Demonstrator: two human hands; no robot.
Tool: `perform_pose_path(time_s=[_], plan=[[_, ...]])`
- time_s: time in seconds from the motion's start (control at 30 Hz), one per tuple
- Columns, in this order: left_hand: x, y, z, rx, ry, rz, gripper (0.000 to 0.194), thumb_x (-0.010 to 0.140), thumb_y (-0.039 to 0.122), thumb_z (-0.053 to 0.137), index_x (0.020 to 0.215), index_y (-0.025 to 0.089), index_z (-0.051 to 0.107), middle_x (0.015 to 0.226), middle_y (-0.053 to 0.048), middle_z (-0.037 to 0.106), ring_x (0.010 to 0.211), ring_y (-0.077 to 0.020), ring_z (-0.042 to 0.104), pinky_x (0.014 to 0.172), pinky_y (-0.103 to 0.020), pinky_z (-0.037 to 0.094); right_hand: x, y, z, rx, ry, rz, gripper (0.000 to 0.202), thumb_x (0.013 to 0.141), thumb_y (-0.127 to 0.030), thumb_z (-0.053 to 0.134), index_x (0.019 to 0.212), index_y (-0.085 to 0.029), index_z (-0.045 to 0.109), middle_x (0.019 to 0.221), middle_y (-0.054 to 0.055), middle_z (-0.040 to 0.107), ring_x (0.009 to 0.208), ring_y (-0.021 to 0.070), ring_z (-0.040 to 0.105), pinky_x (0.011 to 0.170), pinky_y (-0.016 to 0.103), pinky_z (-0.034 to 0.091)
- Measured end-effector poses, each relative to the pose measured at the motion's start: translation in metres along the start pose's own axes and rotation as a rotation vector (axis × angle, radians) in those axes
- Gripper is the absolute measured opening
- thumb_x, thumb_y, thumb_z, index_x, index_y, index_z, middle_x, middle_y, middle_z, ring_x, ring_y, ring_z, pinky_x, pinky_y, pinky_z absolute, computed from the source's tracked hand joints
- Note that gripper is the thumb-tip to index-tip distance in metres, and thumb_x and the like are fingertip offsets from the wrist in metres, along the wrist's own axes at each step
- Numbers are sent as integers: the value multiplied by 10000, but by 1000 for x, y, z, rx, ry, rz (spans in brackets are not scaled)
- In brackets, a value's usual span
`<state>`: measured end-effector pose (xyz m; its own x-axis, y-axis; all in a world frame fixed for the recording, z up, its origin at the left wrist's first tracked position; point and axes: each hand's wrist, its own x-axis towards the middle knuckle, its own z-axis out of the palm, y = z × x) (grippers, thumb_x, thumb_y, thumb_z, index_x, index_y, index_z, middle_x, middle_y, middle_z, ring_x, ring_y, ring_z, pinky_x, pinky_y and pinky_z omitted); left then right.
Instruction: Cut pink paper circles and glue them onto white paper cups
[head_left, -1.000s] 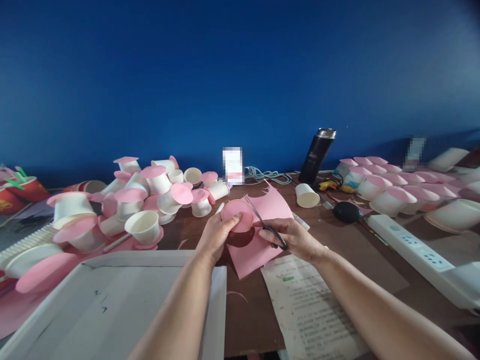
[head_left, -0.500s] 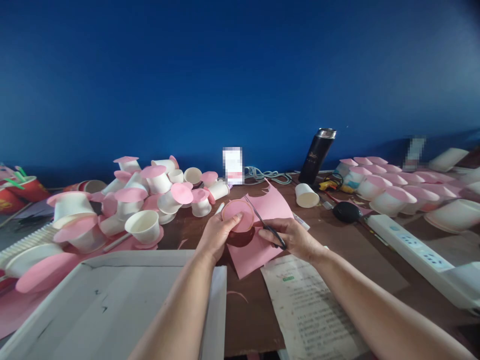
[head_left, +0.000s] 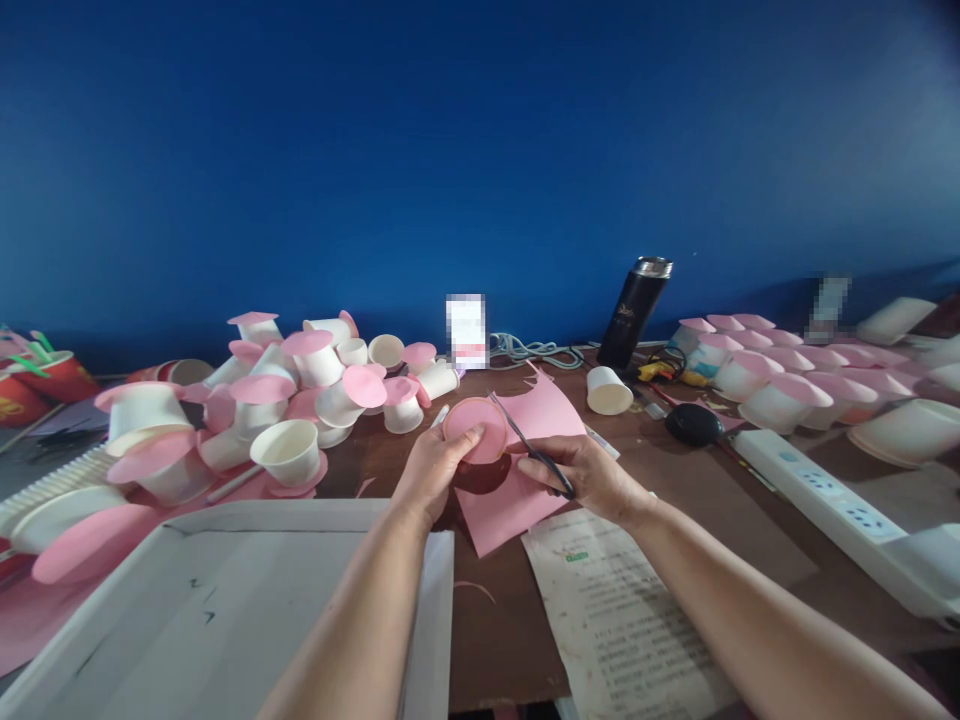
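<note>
My left hand pinches a round pink paper disc, its thumb lying on the face near the lower right and the fingers behind. A paler rim runs round the disc. In my right hand is a pair of dark-handled scissors, with the blades pointing up and left along the disc's right edge. Whether the blades touch the disc I cannot tell. Behind and below both hands lies a pink paper sheet with curved cut-out edges, flat on the brown table.
White paper cups with pink discs crowd the left, and more cups stand at right. A black flask, a tipped cup, a black mouse and a power strip lie rightward. A white board and printed sheet lie in front.
Almost nothing differs. The tipped paper cup beside the flask sits very slightly further left; both hands, the disc and the scissors keep nearly the same place.
</note>
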<state>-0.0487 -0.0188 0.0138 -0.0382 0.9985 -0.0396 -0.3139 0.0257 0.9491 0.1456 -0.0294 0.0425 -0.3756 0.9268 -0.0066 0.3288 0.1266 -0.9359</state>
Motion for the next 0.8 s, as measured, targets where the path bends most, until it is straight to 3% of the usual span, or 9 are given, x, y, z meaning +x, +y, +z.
perform_pose_path(time_s=[0.17, 0.5, 0.7, 0.8], plan=[[1, -1, -1, 38, -37, -20, 445, 671, 396, 751, 1004, 108, 686, 960, -139, 715, 829, -259, 666, 749, -348, 519, 0, 0, 1, -3, 16, 3, 572, 692, -593, 675, 1014, -122, 731, 579, -14, 462, 541, 85, 320, 466, 233, 293], [1, -1, -1, 7, -38, -2, 414, 686, 386, 743, 991, 112, 683, 917, -121, 718, 788, -231, 665, 713, -322, 520, 0, 1, 4, 19, 15, 15, 547, 704, -569, 681, 1046, -144, 726, 592, -15, 487, 539, 82, 332, 465, 230, 313], [2, -2, 0, 0, -12, -8, 361, 684, 388, 747, 919, 123, 679, 776, -63, 705, 601, -136, 618, 519, -211, 451, 2, 9, 4, 172, -76, 15, 492, 743, -481, 691, 1114, -157, 692, 704, 6, 597, 594, 89, 441, 528, 226, 389], [0, 2, 2, -43, -19, -15, 356, 680, 374, 754, 914, 118, 674, 757, -57, 701, 583, -129, 611, 515, -210, 449, 2, 10, 3, 194, -75, 0, 469, 748, -453, 696, 1116, -162, 691, 750, 14, 628, 633, 93, 475, 549, 219, 399]])
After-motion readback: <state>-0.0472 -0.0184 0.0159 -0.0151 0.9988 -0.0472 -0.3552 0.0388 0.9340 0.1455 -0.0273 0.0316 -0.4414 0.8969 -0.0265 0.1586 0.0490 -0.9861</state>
